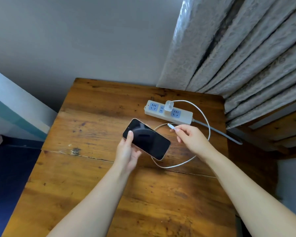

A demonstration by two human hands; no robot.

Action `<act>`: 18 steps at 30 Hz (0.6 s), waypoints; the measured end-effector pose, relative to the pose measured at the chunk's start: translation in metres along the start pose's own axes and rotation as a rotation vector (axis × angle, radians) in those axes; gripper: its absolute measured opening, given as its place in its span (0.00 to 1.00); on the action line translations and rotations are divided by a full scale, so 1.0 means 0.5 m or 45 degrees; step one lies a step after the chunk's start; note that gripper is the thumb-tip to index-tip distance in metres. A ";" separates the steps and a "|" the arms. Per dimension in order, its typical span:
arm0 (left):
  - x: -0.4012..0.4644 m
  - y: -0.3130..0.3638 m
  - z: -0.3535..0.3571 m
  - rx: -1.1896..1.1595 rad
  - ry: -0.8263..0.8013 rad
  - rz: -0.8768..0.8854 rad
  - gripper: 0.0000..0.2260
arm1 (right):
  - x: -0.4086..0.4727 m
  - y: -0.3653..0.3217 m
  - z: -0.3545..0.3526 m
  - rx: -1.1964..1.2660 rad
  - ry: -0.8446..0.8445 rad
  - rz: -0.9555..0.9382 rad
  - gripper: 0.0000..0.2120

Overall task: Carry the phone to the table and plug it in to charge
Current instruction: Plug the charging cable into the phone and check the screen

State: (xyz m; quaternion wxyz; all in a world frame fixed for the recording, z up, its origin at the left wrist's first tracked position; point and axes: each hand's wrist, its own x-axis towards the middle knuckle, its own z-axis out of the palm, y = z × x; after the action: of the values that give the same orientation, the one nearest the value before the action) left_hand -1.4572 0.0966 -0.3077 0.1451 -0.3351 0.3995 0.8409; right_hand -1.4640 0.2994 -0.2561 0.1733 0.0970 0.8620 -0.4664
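Dark-screened pink-edged phone (146, 139) clamped in left hand (128, 152) over brown wooden table (96, 106); right hand (189, 136) pinches white cable connector (170, 126) at phone's 2 o'clock. Left: plug in.

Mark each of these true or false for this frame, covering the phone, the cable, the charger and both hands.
1. The left hand holds the phone with its dark screen facing up. True.
2. The cable connector is already seated in the phone. False: the right hand pinches it in the air, apart from the phone.
3. The white charger is plugged into the power strip. True.
4. The phone lies flat on the table with no hand touching it. False: the left hand grips it above the table.
5. The white cable loops from the charger round to the right hand. True.
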 end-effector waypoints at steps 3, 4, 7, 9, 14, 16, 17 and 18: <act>0.013 0.068 -0.026 -0.138 0.128 0.054 0.09 | -0.007 -0.014 0.029 0.030 -0.098 -0.070 0.11; 0.013 0.089 -0.036 -0.167 0.147 0.063 0.08 | -0.008 -0.022 0.041 0.037 -0.143 -0.083 0.11; 0.007 0.133 -0.060 -0.237 0.173 0.069 0.09 | -0.013 -0.050 0.069 0.056 -0.290 -0.096 0.10; 0.003 0.148 -0.075 -0.231 0.175 0.074 0.09 | -0.017 -0.069 0.090 0.084 -0.400 -0.111 0.09; -0.006 0.163 -0.100 -0.187 0.147 0.109 0.10 | -0.021 -0.092 0.123 0.125 -0.503 -0.132 0.09; -0.009 0.172 -0.111 -0.175 0.131 0.121 0.09 | -0.025 -0.097 0.133 0.124 -0.519 -0.131 0.10; -0.010 0.176 -0.116 -0.164 0.122 0.124 0.08 | -0.028 -0.099 0.138 0.136 -0.525 -0.129 0.10; -0.011 0.179 -0.120 -0.155 0.114 0.123 0.08 | -0.030 -0.101 0.142 0.154 -0.531 -0.126 0.10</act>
State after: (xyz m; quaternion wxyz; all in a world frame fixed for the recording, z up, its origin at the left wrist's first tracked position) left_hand -1.4724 -0.0065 -0.2798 0.0658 -0.3610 0.3693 0.8538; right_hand -1.4521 0.2121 -0.2474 0.3186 -0.0337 0.7817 -0.5351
